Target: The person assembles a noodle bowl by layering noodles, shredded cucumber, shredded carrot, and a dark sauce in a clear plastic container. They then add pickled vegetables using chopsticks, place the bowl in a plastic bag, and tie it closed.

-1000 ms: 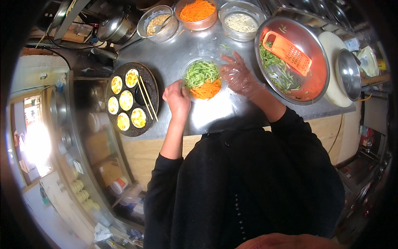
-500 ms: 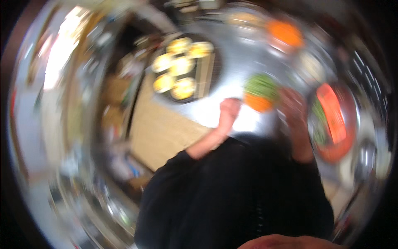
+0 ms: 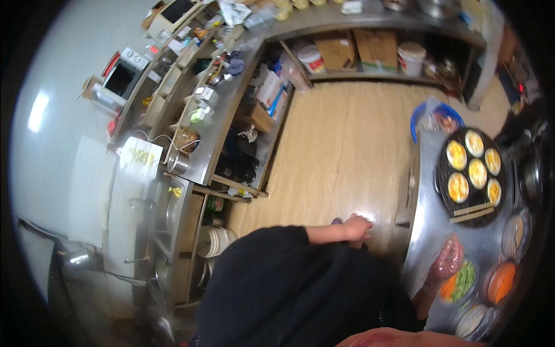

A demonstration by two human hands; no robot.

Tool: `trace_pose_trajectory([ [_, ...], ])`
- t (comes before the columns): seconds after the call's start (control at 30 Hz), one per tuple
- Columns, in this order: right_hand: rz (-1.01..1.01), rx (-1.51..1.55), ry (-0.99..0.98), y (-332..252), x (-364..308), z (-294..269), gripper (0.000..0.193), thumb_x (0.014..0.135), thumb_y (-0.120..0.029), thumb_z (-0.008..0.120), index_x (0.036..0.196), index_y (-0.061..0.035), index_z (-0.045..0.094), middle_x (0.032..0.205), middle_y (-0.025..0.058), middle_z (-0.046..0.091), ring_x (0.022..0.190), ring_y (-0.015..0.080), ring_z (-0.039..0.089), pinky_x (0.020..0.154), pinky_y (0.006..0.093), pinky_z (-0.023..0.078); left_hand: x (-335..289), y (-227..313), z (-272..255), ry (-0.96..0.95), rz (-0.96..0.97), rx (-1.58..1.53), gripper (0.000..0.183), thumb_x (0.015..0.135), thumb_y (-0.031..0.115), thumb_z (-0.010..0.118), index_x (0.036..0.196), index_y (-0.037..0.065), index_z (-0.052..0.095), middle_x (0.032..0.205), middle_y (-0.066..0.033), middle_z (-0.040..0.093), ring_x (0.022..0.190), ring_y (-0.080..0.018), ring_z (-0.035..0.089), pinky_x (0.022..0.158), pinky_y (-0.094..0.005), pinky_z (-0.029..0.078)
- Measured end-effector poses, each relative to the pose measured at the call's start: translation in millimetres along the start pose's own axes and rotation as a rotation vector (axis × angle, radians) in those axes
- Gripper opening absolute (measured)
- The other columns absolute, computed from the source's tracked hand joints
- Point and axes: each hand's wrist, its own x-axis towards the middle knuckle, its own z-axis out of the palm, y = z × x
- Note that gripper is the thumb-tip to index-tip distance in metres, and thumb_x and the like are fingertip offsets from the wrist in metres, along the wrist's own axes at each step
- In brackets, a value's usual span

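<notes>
My left hand [image 3: 356, 228] is bare and hangs over the floor, left of the metal counter. Its fingers are loosely bent and a little apart, with nothing seen in them. In a clear plastic glove, my right hand [image 3: 450, 257] is above the counter, fingers stretched out and nothing visible in it. It partly covers a bowl of shredded green vegetable [image 3: 465, 281] and orange shreds [image 3: 448, 289]. Beyond it sits a round black pan [image 3: 444, 184] with several white-and-yellow egg rounds [image 3: 477, 173]. Two pale flat strips [image 3: 471, 213] lie across the pan's near side.
More bowls stand at the counter's right, one with orange shreds [image 3: 502, 283], another with pale food [image 3: 473, 321]. A blue tub [image 3: 422, 110] stands past the counter's far end. Steel shelving [image 3: 228, 136] with boxes and utensils runs along the left; a rear bench [image 3: 376, 23] holds pots.
The view has swung left, so the counter now lies at the right. My left hand has gone from beside the vegetable bowl to over the floor. My right hand stays by the bowl.
</notes>
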Motion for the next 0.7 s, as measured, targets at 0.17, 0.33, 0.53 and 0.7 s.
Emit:
trace_pose_trajectory([
  [0.17, -0.182, 0.244, -0.142, -92, 35, 111, 0.016, 0.084, 0.003, 0.059, 0.099, 0.0038, 0.065, 0.086, 0.0159, 0.064, 0.077, 0.0292, 0.061, 0.072, 0.0357, 0.050, -129, -220, 44, 0.169, -0.485, -0.215, 0.033, 0.085, 0.036, 0.059, 0.091, 0.004, 0.064, 0.091, -0.0221, 0.065, 0.086, -0.0399, 0.062, 0.076, -0.0488, 0.049],
  [0.33, -0.398, 0.218, -0.229, -204, 55, 232, 0.016, 0.077, -0.001, 0.065, 0.093, -0.0018, 0.067, 0.078, 0.0133, 0.062, 0.070, 0.0302, 0.060, 0.065, 0.0395, 0.048, -314, -365, 106, 0.215, -0.899, -0.249, 0.037, 0.087, 0.036, 0.053, 0.087, 0.002, 0.068, 0.090, -0.0228, 0.064, 0.090, -0.0375, 0.061, 0.079, -0.0437, 0.049],
  [0.53, -0.618, 0.148, -0.301, -308, 80, 355, 0.015, 0.076, -0.003, 0.067, 0.091, -0.0043, 0.066, 0.070, 0.0112, 0.055, 0.062, 0.0296, 0.056, 0.058, 0.0391, 0.046, -342, -440, 105, -0.065, -1.215, -0.590, 0.042, 0.087, 0.041, 0.054, 0.099, 0.004, 0.070, 0.099, -0.0186, 0.067, 0.104, -0.0334, 0.062, 0.088, -0.0424, 0.049],
  [0.7, -0.636, 0.107, -0.332, -333, 115, 433, 0.013, 0.077, -0.003, 0.067, 0.089, -0.0073, 0.066, 0.067, 0.0111, 0.053, 0.061, 0.0290, 0.055, 0.056, 0.0389, 0.045, -232, -498, 52, -0.014, -0.869, -0.501, 0.039, 0.084, 0.038, 0.054, 0.092, 0.005, 0.070, 0.097, -0.0194, 0.068, 0.092, -0.0364, 0.063, 0.082, -0.0442, 0.050],
])
